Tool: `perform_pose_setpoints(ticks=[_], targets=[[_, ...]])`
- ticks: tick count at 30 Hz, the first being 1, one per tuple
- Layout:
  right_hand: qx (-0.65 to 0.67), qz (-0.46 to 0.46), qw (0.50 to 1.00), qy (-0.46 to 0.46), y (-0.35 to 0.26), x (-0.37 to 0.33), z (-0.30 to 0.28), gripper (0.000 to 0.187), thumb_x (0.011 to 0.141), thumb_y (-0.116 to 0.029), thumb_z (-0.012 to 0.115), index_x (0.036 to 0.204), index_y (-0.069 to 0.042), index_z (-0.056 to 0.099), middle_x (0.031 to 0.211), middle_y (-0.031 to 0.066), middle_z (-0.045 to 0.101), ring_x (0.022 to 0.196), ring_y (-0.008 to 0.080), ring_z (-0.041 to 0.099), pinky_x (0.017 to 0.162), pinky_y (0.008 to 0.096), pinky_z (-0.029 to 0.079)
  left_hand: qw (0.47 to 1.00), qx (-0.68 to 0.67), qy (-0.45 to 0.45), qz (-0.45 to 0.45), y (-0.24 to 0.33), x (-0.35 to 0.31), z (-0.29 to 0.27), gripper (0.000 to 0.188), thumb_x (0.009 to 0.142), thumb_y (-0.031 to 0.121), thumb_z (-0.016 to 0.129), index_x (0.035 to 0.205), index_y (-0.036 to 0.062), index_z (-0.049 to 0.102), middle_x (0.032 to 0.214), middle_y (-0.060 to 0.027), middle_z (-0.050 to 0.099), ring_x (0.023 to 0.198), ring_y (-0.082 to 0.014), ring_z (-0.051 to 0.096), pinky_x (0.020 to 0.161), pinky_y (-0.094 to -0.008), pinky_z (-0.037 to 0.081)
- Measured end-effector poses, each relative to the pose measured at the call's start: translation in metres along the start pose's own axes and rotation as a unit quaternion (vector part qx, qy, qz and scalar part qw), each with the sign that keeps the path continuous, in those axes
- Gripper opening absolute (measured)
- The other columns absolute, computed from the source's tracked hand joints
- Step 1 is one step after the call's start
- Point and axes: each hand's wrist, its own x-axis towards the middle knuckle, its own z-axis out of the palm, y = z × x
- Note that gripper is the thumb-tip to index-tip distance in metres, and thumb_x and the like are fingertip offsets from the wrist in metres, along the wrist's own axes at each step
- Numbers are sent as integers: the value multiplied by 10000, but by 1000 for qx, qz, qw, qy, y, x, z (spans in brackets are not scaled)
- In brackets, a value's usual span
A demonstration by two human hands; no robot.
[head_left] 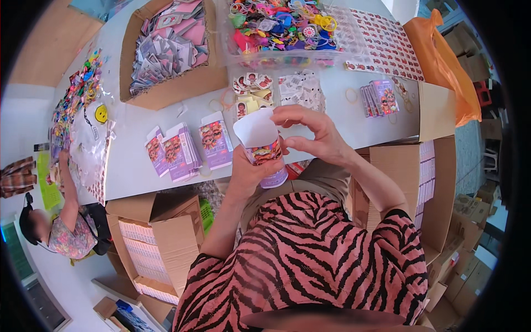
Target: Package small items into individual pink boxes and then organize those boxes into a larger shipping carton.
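Box (263,153): at centre, white flap (256,128) raised. At 9 o'clock on the counter (130,152), purple boxes (180,152) carry cartoon figures and lettering too small to read reliably. Left hand (249,172): fingers closed around the box; keep this grip light to avoid crushing the walls. Right hand (319,134): fingers curled, partly open, at the flap's edge; whether they pinch it cannot be told. Bend the flap only along its crease. At 2 o'clock, a stack (385,97) bears similar print.
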Motion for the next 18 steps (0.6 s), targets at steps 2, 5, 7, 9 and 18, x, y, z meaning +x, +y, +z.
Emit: perform_pose_setpoints(ticks=[2,5,7,9,18], targets=[[11,8,1000,1,0,-1,5,335,818,-154,658,1127,-44,593,1176,71,570,1077,174,531,907,321,421,999,35,36,16,-2,-1,0,414,706,66,775,1068,-6,587,979,-65,637,899,-144,609,811,-286,503],[1,8,1000,-11,2,0,8,323,794,-134,682,1093,-39,607,1146,83,588,1080,183,535,907,320,422,997,43,56,38,0,-1,4,406,714,48,770,1071,-8,585,986,-64,646,880,-127,616,785,-266,511],[-26,-18,1000,-3,4,-1,7,318,771,-111,703,1072,-45,625,1095,91,614,1046,199,563,885,326,440,996,55,65,37,-1,-1,3,403,717,58,770,1069,-10,585,980,-68,649,877,-130,619,783,-269,512],[-66,-41,997,2,4,-2,6,306,768,-92,704,1062,-48,629,1069,92,622,1016,203,578,867,324,452,994,66,75,37,-1,0,3,400,721,68,770,1067,-11,585,975,-71,653,873,-133,621,782,-271,514],[-127,-48,988,78,-10,2,5,249,782,-44,685,1027,-39,637,997,104,642,908,186,623,800,286,490,951,188,128,208,-2,-3,14,661,783,63,704,1327,-38,342,1169,-165,553,999,-192,593,801,-297,499]])
